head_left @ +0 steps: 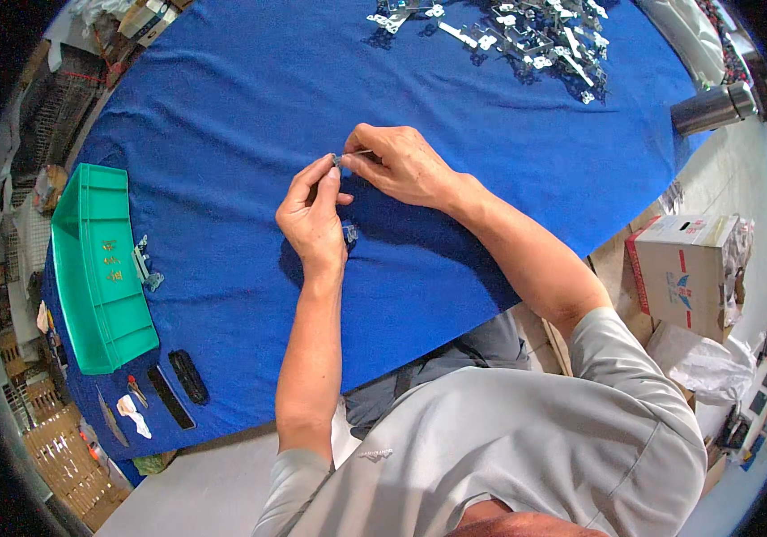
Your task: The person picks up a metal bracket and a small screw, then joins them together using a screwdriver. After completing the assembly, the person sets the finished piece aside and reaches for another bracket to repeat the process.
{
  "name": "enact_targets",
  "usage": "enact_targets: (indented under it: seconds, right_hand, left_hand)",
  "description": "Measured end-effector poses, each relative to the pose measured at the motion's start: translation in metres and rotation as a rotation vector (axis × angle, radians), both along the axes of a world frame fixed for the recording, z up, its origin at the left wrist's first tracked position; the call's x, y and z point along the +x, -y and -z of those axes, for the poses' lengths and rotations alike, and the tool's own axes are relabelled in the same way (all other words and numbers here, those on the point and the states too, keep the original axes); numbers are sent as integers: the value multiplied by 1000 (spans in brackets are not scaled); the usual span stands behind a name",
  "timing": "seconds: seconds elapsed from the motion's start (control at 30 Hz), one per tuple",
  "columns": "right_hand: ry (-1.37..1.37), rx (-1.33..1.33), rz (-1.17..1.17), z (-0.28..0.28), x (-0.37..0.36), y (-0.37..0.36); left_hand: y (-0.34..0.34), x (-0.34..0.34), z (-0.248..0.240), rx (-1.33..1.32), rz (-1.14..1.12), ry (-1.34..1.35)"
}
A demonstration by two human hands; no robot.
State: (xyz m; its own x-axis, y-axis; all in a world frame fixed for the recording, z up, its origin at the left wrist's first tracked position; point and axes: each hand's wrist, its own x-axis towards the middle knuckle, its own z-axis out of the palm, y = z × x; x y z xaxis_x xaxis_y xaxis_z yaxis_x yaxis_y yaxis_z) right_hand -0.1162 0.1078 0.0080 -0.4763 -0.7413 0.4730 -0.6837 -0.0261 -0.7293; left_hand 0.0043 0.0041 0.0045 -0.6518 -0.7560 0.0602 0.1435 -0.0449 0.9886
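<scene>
Over the middle of the blue cloth, my two hands meet at the fingertips. My left hand (314,222) is closed, its thumb and fingers pinching a small grey metal piece (336,161). Against that piece, my right hand (406,167) is closed in a pinch as well. A thin pale sliver shows between its fingers, too small to name. Just beside my left wrist, a small silvery part (349,234) lies on the cloth. Far off to the right is a spread pile of metal brackets (540,49), white and dark.
A green plastic tray (88,309) with small brass-coloured pieces stands at left, metal brackets (144,264) beside it. Nearer lie a black case (188,377), a dark strip (170,396), tweezers (112,417) and white tissue (134,417). A steel flask (713,110) and cardboard box (683,273) are at right.
</scene>
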Motion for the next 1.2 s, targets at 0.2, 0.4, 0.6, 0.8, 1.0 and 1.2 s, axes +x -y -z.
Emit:
enact_targets:
  seconds: [0.2,0.4,0.6,0.8,1.0,1.2]
  right_hand:
    - [56,24,38,-6,2,-1]
    - [15,25,2,0,-1,0]
    - [10,7,-3,3,-1,1]
    - [55,30,14,-8,4,-1]
    - [-22,189,12,-6,1,-2]
    - [55,15,26,-1,2,1]
  left_hand:
    - [1,0,3,-13,7,-16]
    - [1,-1,1,-8,6,-6]
    - [2,0,4,-21,21,-8]
    - [1,1,3,-23,13,5]
    - [1,0,3,-66,50,-16]
    - [1,0,4,-53,40,-13]
